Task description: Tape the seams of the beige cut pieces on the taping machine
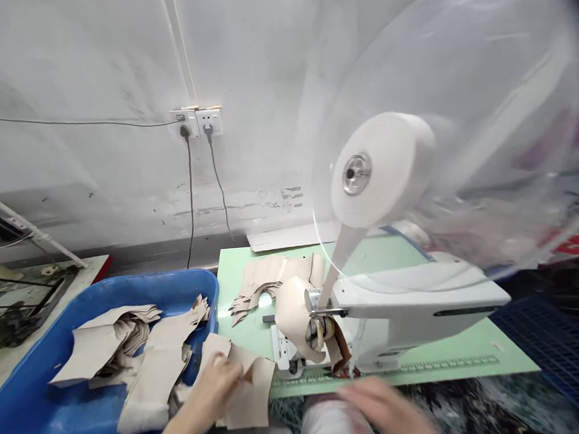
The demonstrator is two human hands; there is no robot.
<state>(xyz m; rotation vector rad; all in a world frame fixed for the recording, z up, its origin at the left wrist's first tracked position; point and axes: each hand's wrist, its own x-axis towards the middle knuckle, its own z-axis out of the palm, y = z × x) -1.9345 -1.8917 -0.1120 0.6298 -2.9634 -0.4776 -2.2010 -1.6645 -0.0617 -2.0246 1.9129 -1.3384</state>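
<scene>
My left hand [217, 383] has its fingers closed on a beige leather piece [248, 401], at the right edge of the blue tub. Just below the front edge of the green table, my right hand [384, 403] is smeared by motion, so its fingers cannot be made out. Near it stands a white machine [408, 321] with a roll of white tape [386, 166] above it. The tape runs down to the machine's head, where another beige leather piece [295, 317], brown on its other side, hangs curved.
Several stacked beige pieces lie in the blue tub [95, 289]. More pieces [279, 275] rest on the green table [249, 344] behind the machine head. A ruler [446, 364] runs along the table's front edge. A large clear disc [459, 83] stands beside the roll.
</scene>
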